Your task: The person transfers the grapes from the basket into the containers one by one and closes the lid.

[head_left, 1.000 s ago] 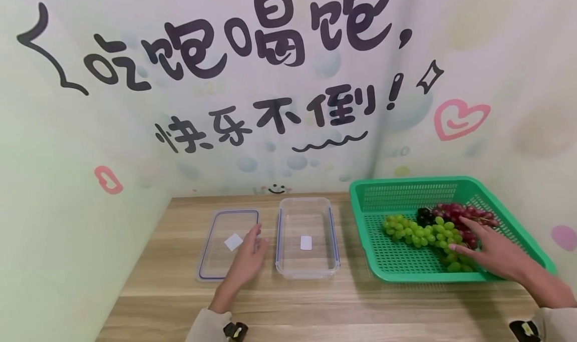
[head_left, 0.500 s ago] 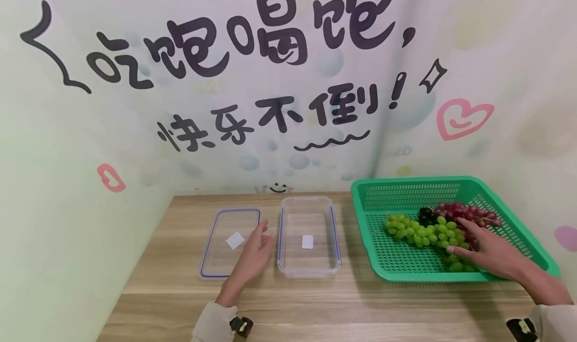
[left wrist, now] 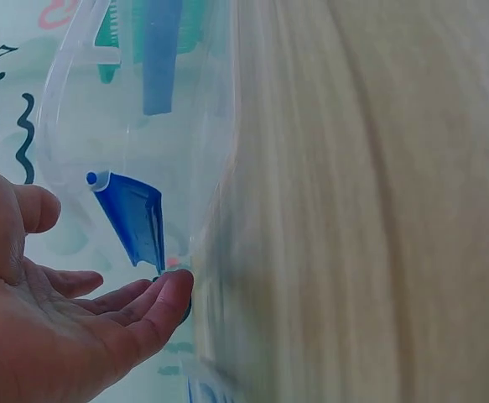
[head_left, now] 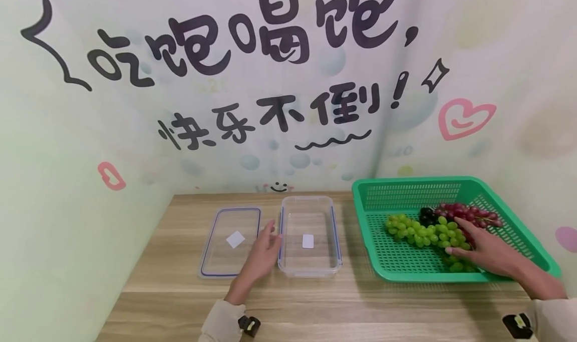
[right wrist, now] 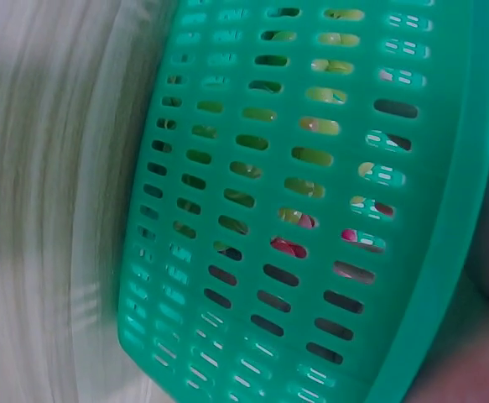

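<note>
My left hand (head_left: 261, 252) is beside the left wall of a clear plastic food container (head_left: 308, 267), its fingers loosely extended. In the left wrist view, its fingertips are close to a blue clip (left wrist: 135, 218) on the container; whether they touch is unclear. The clear lid (head_left: 216, 254) with a blue seal lies flat to the left, partly behind that hand. My right hand (head_left: 491, 249) reaches into a green basket (head_left: 378, 269), thumb and index finger spread over a bunch of green grapes (head_left: 419, 234). The other fingers are hidden. The basket wall blocks the right wrist view.
Red grapes (head_left: 478, 214) and dark grapes (head_left: 426, 216) lie behind the green ones in the basket. White labels sit on the lid and inside the container. A wooden table (head_left: 306, 307) carries everything, with a printed wall (head_left: 315, 166) along its back and left.
My left hand has moved right, away from the lid and up to the container's side. The right hand stays over the green grapes with barely any movement.
</note>
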`<state>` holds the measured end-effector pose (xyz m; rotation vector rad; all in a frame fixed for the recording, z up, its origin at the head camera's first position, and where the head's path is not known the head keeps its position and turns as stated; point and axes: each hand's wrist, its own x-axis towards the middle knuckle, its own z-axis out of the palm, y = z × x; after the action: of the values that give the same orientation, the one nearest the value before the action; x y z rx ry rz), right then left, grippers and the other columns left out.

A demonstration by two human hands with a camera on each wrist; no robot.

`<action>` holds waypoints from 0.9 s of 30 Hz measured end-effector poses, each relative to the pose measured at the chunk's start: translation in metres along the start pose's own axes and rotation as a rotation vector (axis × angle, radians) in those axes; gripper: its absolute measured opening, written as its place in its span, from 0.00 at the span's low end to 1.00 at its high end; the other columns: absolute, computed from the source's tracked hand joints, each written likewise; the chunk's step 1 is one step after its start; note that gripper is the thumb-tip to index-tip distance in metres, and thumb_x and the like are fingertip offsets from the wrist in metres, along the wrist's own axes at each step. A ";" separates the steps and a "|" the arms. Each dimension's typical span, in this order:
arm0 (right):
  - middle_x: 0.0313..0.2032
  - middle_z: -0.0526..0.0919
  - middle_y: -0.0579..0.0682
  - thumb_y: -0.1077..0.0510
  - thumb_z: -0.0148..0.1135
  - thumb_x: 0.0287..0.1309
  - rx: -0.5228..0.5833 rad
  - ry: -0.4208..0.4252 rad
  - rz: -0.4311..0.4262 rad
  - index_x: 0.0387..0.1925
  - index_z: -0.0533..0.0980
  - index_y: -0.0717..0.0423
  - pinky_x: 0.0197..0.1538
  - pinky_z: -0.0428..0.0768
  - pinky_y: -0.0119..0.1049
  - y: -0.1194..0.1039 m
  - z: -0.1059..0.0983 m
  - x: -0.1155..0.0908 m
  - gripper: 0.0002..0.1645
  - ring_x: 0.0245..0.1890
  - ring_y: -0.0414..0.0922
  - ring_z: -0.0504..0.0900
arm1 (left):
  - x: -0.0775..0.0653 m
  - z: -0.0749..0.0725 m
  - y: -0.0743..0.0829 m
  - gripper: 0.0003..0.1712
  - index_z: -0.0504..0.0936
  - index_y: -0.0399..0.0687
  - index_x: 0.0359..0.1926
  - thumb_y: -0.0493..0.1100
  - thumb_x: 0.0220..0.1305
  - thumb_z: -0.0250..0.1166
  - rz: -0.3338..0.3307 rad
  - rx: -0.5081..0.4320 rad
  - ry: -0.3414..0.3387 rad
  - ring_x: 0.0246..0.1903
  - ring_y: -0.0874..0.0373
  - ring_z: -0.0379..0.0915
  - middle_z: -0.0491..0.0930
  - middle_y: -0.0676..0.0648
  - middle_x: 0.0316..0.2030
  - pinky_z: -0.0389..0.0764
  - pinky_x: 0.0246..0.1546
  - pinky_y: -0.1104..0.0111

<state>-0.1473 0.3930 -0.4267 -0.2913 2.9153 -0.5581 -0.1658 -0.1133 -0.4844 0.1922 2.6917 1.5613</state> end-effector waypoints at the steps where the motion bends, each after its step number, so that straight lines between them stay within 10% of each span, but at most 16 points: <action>1: 0.58 0.64 0.85 0.44 0.66 0.61 0.002 0.001 -0.004 0.70 0.50 0.78 0.36 0.78 0.58 0.000 -0.001 0.000 0.56 0.40 0.65 0.82 | 0.000 0.002 0.000 0.32 0.54 0.36 0.75 0.44 0.77 0.50 0.000 -0.004 -0.004 0.63 0.35 0.67 0.63 0.29 0.67 0.68 0.61 0.42; 27: 0.62 0.62 0.82 0.47 0.72 0.55 -0.015 0.001 -0.044 0.70 0.53 0.75 0.43 0.77 0.64 0.002 0.003 0.004 0.56 0.49 0.73 0.76 | 0.000 0.018 0.004 0.32 0.45 0.36 0.77 0.44 0.80 0.41 -0.029 -0.020 -0.058 0.74 0.37 0.45 0.49 0.33 0.75 0.49 0.72 0.45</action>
<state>-0.1509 0.3924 -0.4306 -0.3579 2.9221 -0.5437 -0.1637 -0.0962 -0.4899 0.1930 2.6221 1.5498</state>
